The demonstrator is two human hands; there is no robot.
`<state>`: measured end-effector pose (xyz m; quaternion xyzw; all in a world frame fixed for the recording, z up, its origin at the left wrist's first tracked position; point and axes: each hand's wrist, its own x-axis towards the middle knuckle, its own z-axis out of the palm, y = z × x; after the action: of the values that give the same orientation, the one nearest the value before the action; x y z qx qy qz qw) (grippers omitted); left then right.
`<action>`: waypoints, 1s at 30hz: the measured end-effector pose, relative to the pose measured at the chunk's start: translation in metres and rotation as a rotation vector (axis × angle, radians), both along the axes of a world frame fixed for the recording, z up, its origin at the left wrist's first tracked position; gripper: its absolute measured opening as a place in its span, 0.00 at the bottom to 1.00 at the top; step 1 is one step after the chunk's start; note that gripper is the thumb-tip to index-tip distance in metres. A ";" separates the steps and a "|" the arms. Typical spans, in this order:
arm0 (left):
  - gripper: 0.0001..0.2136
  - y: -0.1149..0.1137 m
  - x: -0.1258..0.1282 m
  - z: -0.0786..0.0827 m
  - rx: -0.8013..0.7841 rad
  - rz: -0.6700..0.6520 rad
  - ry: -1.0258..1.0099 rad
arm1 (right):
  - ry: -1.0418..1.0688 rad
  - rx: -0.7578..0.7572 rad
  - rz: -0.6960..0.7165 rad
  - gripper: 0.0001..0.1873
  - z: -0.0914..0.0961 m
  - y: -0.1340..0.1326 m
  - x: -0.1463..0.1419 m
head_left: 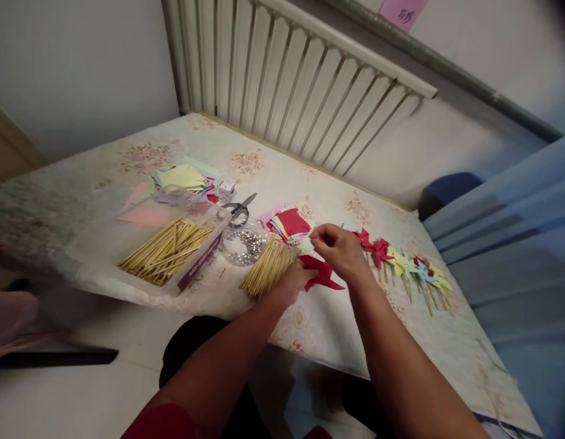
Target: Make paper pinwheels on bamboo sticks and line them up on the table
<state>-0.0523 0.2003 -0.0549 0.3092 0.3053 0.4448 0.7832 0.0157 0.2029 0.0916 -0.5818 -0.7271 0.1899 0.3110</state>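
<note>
My left hand (297,279) pinches a cut piece of red paper (322,274) over the table's near side. Just above and to the right, my right hand (334,242) is closed, thumb against fingers; whatever it may hold is too small to make out. Behind the hands lies a stack of cut paper squares (290,224) with red on top. A pile of thin yellow sticks (266,268) is beside my left hand. To the left sits a round clear dish (245,245) of small shiny metal pieces. Finished paper pinwheels (401,263) on sticks lie in a row at the right.
A clear plastic box (147,281) holds many more sticks (167,250). Scissors (240,210) lie open behind the dish, near a small white box (227,188) and more coloured paper (184,177). A radiator (282,79) runs along the back; a blue curtain (515,244) hangs at the right.
</note>
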 end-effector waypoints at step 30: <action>0.10 0.003 0.001 -0.007 -0.030 0.001 0.047 | -0.457 -0.073 -0.272 0.09 -0.165 -0.117 0.111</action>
<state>-0.0512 0.2031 -0.0623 0.3076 0.3304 0.4331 0.7802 0.1265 0.0855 -0.0733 -0.7127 -0.6864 0.0363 0.1400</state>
